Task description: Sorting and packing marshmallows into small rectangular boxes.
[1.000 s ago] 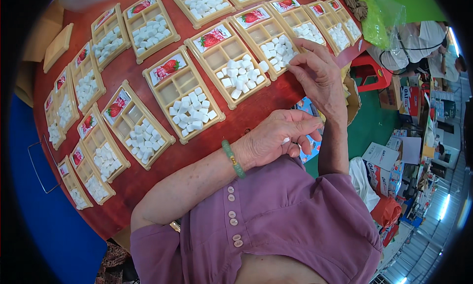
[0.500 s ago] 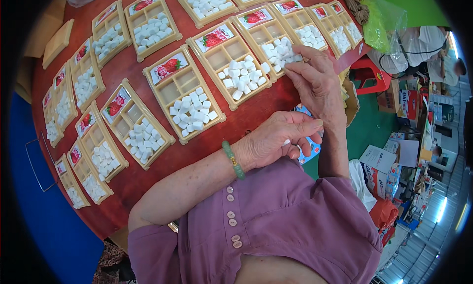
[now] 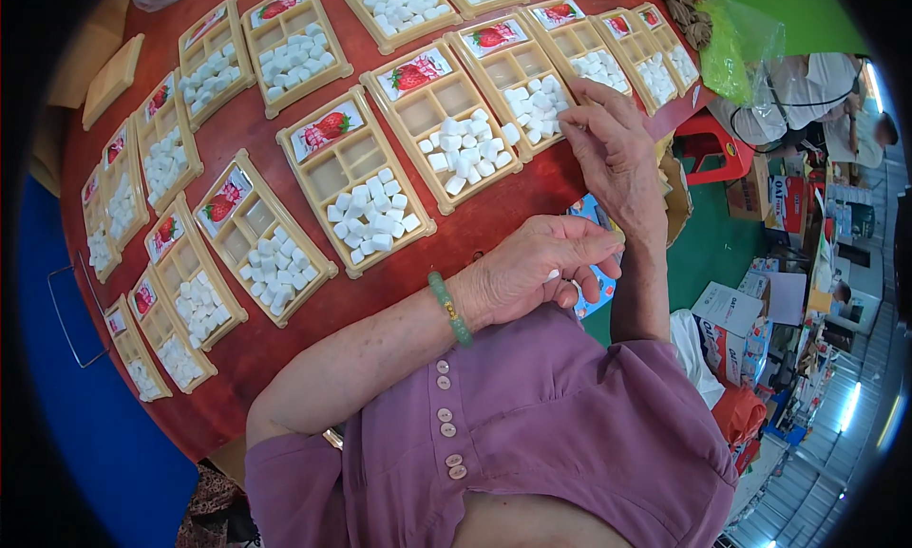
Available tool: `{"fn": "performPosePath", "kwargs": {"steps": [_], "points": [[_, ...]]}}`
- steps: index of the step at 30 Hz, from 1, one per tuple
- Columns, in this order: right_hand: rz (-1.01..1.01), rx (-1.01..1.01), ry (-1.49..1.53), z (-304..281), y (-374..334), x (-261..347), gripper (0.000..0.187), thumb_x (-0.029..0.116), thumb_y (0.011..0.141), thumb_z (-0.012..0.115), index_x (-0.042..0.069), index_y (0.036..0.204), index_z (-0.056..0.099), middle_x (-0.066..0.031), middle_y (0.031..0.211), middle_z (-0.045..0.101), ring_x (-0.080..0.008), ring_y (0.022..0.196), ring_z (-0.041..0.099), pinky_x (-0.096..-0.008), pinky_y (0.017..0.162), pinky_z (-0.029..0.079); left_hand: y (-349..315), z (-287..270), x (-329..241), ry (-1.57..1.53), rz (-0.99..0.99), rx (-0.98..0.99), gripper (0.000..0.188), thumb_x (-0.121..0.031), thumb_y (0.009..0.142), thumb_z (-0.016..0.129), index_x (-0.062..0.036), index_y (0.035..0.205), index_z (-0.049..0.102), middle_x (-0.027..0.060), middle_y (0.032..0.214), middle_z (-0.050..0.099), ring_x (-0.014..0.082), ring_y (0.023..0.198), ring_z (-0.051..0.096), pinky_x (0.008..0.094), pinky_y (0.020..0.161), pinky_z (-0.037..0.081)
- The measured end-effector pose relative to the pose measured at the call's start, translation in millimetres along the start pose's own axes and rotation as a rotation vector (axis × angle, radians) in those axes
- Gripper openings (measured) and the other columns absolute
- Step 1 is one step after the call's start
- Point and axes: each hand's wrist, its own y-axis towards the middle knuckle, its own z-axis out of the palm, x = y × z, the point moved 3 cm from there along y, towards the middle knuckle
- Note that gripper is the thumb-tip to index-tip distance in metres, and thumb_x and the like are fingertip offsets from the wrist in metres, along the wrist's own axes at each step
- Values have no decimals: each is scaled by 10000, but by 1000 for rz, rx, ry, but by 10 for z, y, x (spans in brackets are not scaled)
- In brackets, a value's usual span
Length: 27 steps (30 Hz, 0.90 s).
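Beige compartment trays stand in rows, each with a strawberry-print card at one end and white cubes heaped in a large compartment. My right hand (image 3: 616, 154) is at the near right edge of one tray (image 3: 480, 68), its thumb and forefinger apart beside the white cubes (image 3: 537, 109). I see nothing held between those fingertips. Lower down, in front of my body, my left hand (image 3: 532, 263) is closed with fingers curled; a bit of a white cube (image 3: 553, 274) shows in it. A neighbouring tray (image 3: 404, 111) with more cubes lies just beyond my left hand.
The trays rest on a dark red table (image 3: 399, 292). A pale rectangular block (image 3: 112, 81) lies at the far left. At the right are a yellow-green plastic bag (image 3: 727, 49), a red stool (image 3: 717, 149) and cardboard boxes (image 3: 727, 311) on the green floor.
My right hand has drawn back slightly to the right from the cubes, and its thumb and forefinger have shifted. My left hand has stayed in place.
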Motion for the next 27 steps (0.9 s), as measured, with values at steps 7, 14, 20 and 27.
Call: {"fn": "performPosePath", "kwargs": {"steps": [7,14,20,27], "points": [[77,19,47,-103,-45,41,295,78,904,650,58,1198,664,-143,1312,606,-310,1228,566,-382,1015,436,-6,37,-24,31,-28,19,357,-257,1013,560,29,1227,579,90,1032,635,112,758,627,207,559,444],[-59,293,-137,75,-77,44,556,409,997,490,118,1468,442,-89,1521,432,-290,1437,345,-506,1174,188,-22,45,-39,69,-46,1,370,-264,1013,560,39,1223,576,88,1034,634,109,758,624,204,566,444],[-154,315,-282,155,-140,3,693,540,951,479,129,1501,382,-68,1564,364,-281,1445,328,-545,1172,161,-28,42,-32,51,-28,2,389,-282,1012,564,39,1231,573,95,1041,634,107,760,626,205,565,446],[-168,280,-250,175,-170,35,760,617,926,446,160,1524,339,-71,1585,322,-282,1443,331,-555,1176,128,-25,27,-27,67,-41,9,400,-287,1011,566,39,1242,569,103,1048,634,108,761,627,204,564,446]]}}
